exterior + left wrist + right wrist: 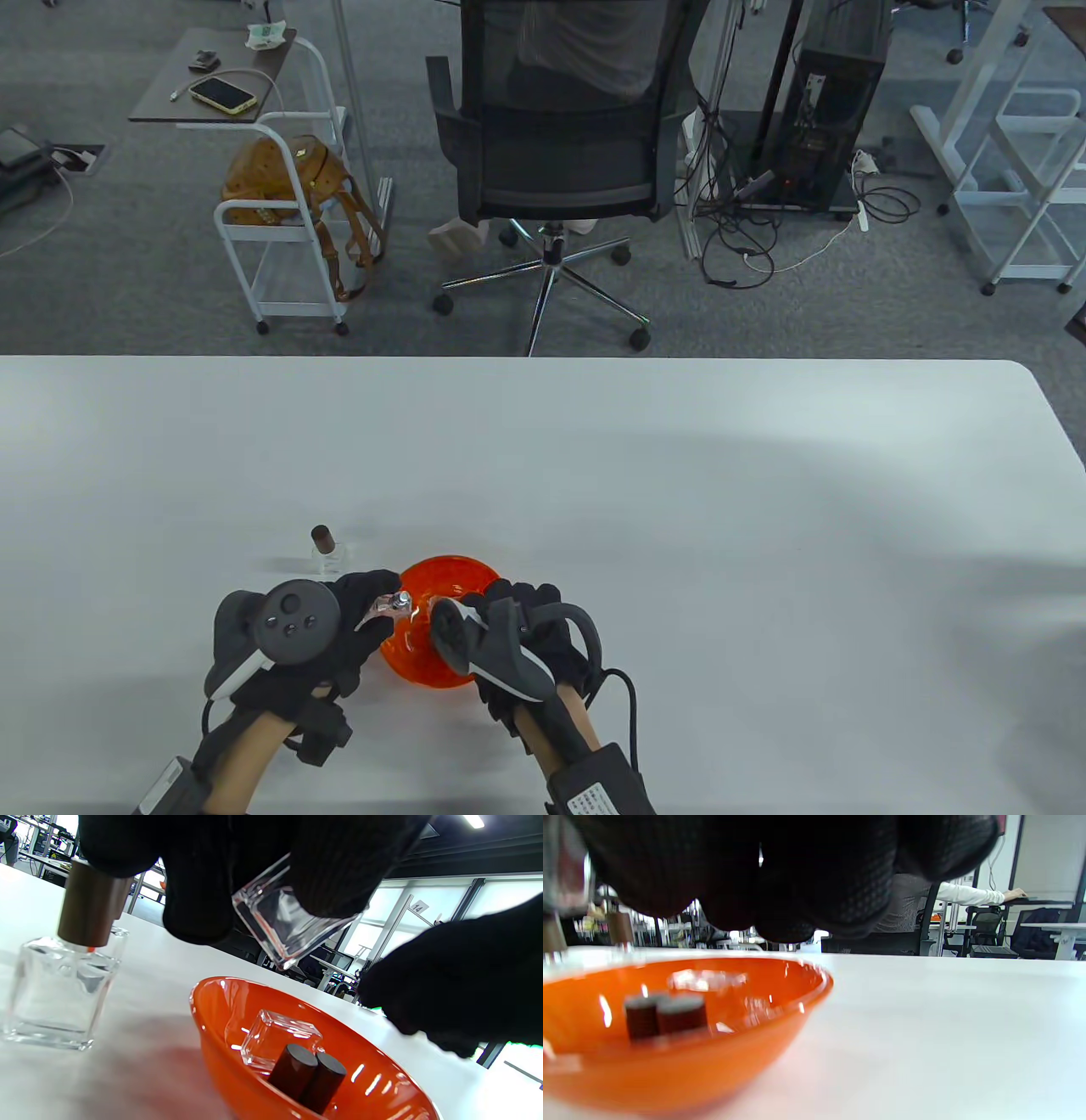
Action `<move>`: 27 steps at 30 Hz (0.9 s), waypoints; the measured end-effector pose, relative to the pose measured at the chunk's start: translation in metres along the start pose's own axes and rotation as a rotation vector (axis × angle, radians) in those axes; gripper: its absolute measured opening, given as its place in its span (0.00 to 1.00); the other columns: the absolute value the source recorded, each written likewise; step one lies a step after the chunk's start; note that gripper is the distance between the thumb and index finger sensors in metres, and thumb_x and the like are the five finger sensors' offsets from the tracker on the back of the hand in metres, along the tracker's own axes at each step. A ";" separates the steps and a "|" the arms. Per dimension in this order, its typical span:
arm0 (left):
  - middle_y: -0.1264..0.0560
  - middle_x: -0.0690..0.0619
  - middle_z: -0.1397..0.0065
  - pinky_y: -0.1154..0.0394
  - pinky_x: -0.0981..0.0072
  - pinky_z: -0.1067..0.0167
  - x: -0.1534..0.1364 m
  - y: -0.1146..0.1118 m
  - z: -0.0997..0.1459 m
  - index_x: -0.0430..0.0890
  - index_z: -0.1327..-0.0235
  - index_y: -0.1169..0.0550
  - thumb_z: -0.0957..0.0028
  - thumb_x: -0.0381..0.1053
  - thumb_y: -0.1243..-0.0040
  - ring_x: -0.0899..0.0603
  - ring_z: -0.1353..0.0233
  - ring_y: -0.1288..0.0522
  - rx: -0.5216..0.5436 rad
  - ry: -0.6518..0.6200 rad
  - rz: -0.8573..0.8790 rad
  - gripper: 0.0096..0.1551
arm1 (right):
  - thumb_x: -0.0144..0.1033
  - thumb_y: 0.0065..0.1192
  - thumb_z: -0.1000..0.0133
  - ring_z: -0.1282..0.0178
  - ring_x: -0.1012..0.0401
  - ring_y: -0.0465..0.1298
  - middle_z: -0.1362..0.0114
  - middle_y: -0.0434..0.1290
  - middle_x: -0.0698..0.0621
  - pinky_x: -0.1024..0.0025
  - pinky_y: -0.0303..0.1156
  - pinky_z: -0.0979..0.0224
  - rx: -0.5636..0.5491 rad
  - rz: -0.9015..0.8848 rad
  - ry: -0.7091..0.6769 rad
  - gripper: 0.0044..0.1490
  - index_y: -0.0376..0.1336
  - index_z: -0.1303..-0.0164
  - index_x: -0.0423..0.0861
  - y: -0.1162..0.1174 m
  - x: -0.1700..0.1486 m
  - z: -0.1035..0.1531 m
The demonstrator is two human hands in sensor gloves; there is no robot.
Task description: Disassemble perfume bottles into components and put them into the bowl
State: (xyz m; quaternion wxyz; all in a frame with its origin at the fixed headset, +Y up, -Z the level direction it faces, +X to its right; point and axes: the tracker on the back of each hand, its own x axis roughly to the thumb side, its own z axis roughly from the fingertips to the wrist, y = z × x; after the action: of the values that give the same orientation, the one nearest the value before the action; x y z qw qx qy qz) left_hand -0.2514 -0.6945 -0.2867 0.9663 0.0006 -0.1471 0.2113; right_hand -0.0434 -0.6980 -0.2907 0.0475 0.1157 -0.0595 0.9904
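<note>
My left hand grips a clear glass perfume bottle with no cap, tilted over the left rim of the orange bowl. In the left wrist view my fingers curl round this bottle above the bowl, which holds another clear bottle and two dark caps. My right hand hovers over the bowl's right side with loosely curled fingers and nothing visible in them. A third bottle with its brown cap on stands just behind my left hand.
The white table stretches wide to the right and towards its far edge. Beyond it stand an office chair, a white cart with a brown bag, and a computer tower.
</note>
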 end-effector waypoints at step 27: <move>0.17 0.46 0.34 0.25 0.41 0.40 0.021 -0.008 0.003 0.50 0.37 0.16 0.56 0.52 0.26 0.41 0.42 0.13 0.012 -0.096 -0.056 0.30 | 0.55 0.65 0.57 0.68 0.69 0.87 0.55 0.86 0.59 0.54 0.81 0.41 -0.173 -0.300 -0.060 0.26 0.74 0.52 0.57 -0.008 0.012 0.011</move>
State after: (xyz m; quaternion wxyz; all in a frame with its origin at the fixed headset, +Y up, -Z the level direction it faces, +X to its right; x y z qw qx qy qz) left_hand -0.2306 -0.6938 -0.2773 0.9636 0.0207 -0.1919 0.1849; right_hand -0.0521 -0.6909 -0.2759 0.2026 0.1485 -0.1278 0.9595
